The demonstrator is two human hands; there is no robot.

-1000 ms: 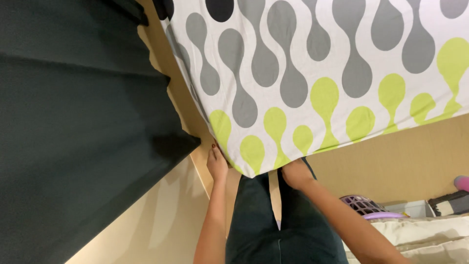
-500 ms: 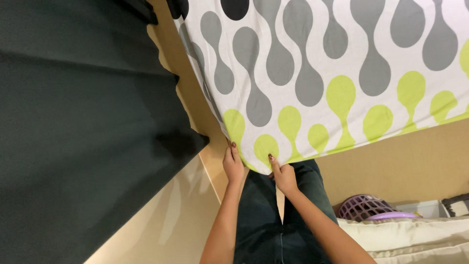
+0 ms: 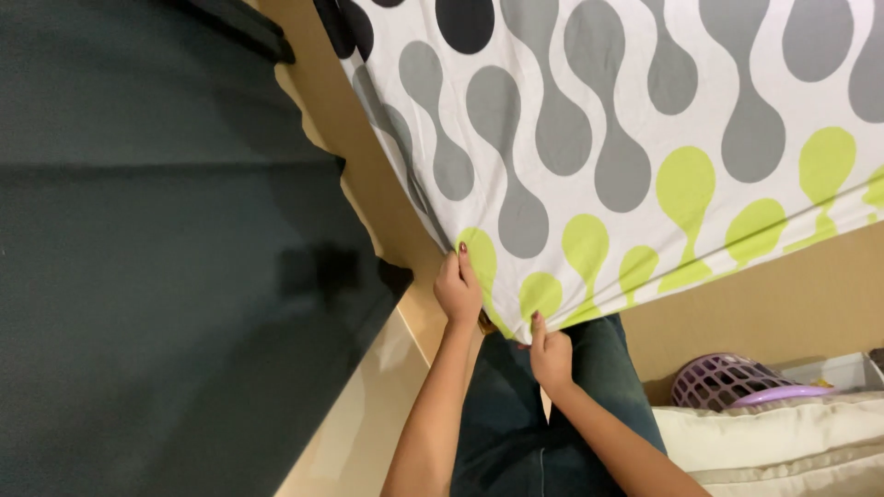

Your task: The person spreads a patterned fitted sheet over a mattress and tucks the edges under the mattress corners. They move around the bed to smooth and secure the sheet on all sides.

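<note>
Sheet: a white cotton bedsheet printed with grey, black and lime-green drop shapes (image 3: 626,156) fills the upper right of the frame, stretched over a mattress; its corner comes down to lower centre, where both hands meet it.
Left hand: the left hand (image 3: 458,290) grips the sheet's corner edge at centre frame, fingers (image 3: 453,267) curled and clamped on the fabric.
Right hand: the right hand (image 3: 550,354), just below and right of the left, pinches the lower hem, fingers closed on the cloth.
Bed frame: a light wooden board (image 3: 368,175) runs diagonally along the sheet's left edge, touching it.
Dark panel: a dark green-black surface (image 3: 157,276) covers the left of the frame.
Legs: dark denim trousers (image 3: 516,423) at bottom centre, between the forearms.
Basket: a purple plastic lattice basket (image 3: 727,379) at lower right, beside a cream cushion (image 3: 783,437).
Labels: none can be made out.
</note>
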